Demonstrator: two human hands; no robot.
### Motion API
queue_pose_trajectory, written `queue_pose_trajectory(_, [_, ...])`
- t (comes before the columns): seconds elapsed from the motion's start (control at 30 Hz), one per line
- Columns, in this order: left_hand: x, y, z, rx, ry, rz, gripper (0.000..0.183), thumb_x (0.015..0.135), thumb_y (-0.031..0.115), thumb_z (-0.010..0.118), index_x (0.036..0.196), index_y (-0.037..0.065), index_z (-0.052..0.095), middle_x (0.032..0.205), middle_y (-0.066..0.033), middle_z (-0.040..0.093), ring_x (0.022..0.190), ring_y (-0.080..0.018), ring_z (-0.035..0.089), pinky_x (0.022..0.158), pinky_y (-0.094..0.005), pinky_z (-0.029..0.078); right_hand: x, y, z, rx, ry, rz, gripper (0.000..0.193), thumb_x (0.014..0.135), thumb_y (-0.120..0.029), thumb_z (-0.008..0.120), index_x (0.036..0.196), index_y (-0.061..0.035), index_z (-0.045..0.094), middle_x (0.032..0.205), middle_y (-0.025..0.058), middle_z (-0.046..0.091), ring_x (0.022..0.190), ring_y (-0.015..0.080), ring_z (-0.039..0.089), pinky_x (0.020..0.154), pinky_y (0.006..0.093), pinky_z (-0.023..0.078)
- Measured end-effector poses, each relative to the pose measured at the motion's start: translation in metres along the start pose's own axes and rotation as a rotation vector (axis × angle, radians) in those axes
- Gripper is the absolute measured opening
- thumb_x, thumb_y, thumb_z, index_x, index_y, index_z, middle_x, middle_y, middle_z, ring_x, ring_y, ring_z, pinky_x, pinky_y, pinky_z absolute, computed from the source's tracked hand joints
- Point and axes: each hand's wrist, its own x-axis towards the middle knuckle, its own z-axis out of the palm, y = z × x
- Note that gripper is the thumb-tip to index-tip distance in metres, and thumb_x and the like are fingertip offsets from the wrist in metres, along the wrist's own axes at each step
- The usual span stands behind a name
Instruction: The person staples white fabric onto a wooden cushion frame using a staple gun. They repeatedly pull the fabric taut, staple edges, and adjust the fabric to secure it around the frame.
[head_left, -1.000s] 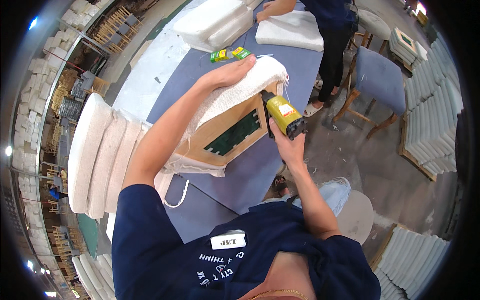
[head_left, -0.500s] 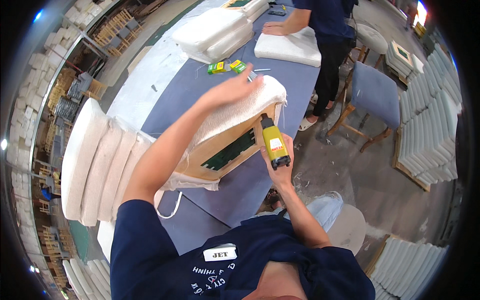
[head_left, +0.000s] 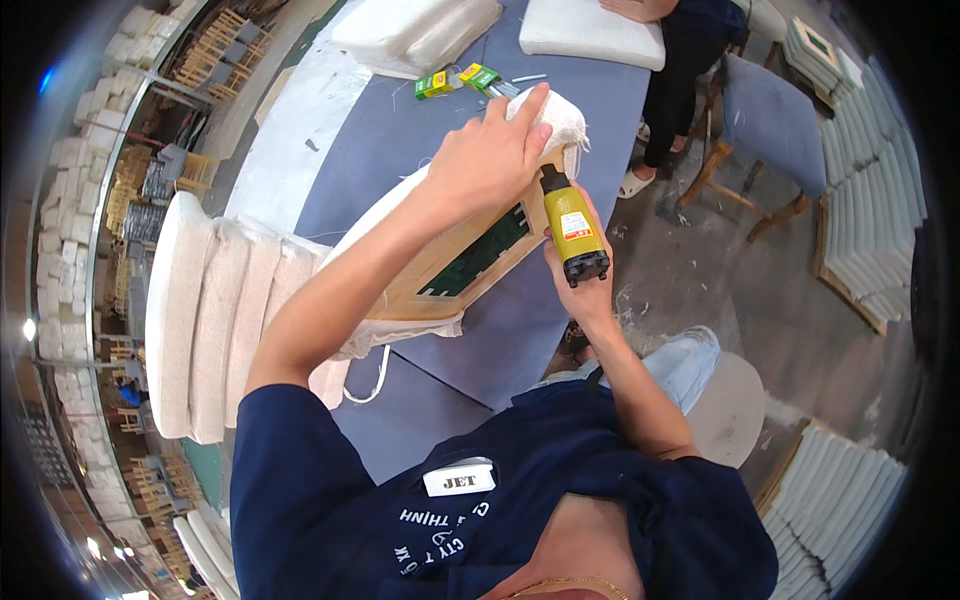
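Note:
A cream-covered seat cushion (head_left: 400, 205) stands tilted on its side, its wooden underside (head_left: 400, 302) with a dark green webbed middle facing me. My left hand (head_left: 490, 155) reaches over its upper edge near the far right corner; the fingers bend over the white fabric and the thumb lies on the near side. In my right hand (head_left: 585, 285) is a yellow-green staple gun (head_left: 573, 225), its black nose close to the wooden frame at that corner. Whether the nose touches the wood I cannot tell.
Several cushions (head_left: 225, 320) lean together at the left. Behind the work, two small green-yellow boxes (head_left: 450, 82) with loose staple strips lie on the blue-grey table (head_left: 385, 130). Another person's hand (head_left: 640, 8) rests by a white cushion (head_left: 590, 35). A blue chair (head_left: 770, 125) stands right.
My left hand has come down from above the far corner onto the fabric edge. The staple gun's nose has moved closer to the corner. My view has shifted slightly.

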Motion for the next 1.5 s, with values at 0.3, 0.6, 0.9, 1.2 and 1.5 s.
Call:
queue_pose_trajectory(0.3, [-0.007, 0.004, 0.007, 0.201, 0.114, 0.156, 0.062, 0.104, 0.035, 0.056, 0.161, 0.029, 0.033, 0.142, -0.0329, 0.049, 0.113, -0.0528, 0.062, 0.094, -0.0558, 0.054, 0.015, -0.02, -0.048, 0.317, -0.098, 0.302, 0.02, 0.09, -0.01, 0.075, 0.11, -0.0048, 0.071, 0.098, -0.0021, 0.071, 0.073, 0.005, 0.059, 0.063, 0.0228, 0.047])
queue_pose_trajectory(0.6, [-0.012, 0.01, 0.009, 0.234, 0.129, 0.203, 0.077, 0.095, 0.027, 0.066, 0.162, 0.027, 0.03, 0.142, -0.0346, 0.047, 0.103, -0.0497, 0.064, 0.084, -0.0554, 0.055, 0.025, -0.017, -0.056, 0.156, -0.193, 0.3, 0.027, 0.089, -0.022, 0.079, 0.11, -0.0063, 0.071, 0.095, -0.0034, 0.073, 0.075, 0.0051, 0.061, 0.065, 0.0248, 0.051])
queue_pose_trajectory(0.9, [-0.014, 0.011, 0.006, 0.249, 0.091, 0.16, 0.093, 0.084, 0.019, 0.074, 0.163, 0.032, 0.027, 0.141, -0.0333, 0.047, 0.106, -0.049, 0.064, 0.085, -0.0542, 0.056, 0.024, -0.026, -0.053, 0.162, -0.284, 0.305, 0.033, 0.086, -0.013, 0.078, 0.115, -0.0024, 0.068, 0.097, 0.001, 0.073, 0.092, 0.0112, 0.067, 0.087, 0.0307, 0.053])
queue_pose_trajectory(1.2, [0.009, -0.064, -0.037, -0.553, -0.34, -0.255, 0.084, 0.107, 0.055, 0.047, 0.165, 0.004, 0.014, 0.169, -0.0233, 0.023, 0.155, -0.0324, 0.027, 0.127, -0.0372, 0.016, 0.01, -0.026, -0.027, 0.194, -0.317, 0.167, 0.055, 0.089, -0.007, 0.075, 0.141, -0.0045, 0.056, 0.102, 0.0032, 0.073, 0.094, 0.0104, 0.067, 0.087, 0.0293, 0.054])
queue_pose_trajectory(1.5, [-0.004, -0.058, -0.014, -0.337, -0.226, -0.107, 0.067, 0.11, 0.055, 0.026, 0.164, 0.014, 0.027, 0.16, -0.0258, 0.039, 0.14, -0.0441, 0.048, 0.118, -0.0461, 0.036, 0.001, -0.015, -0.004, 0.051, -0.227, 0.008, 0.028, 0.093, -0.007, 0.07, 0.12, -0.0029, 0.066, 0.098, 0.0027, 0.072, 0.092, 0.0124, 0.068, 0.085, 0.0305, 0.055])
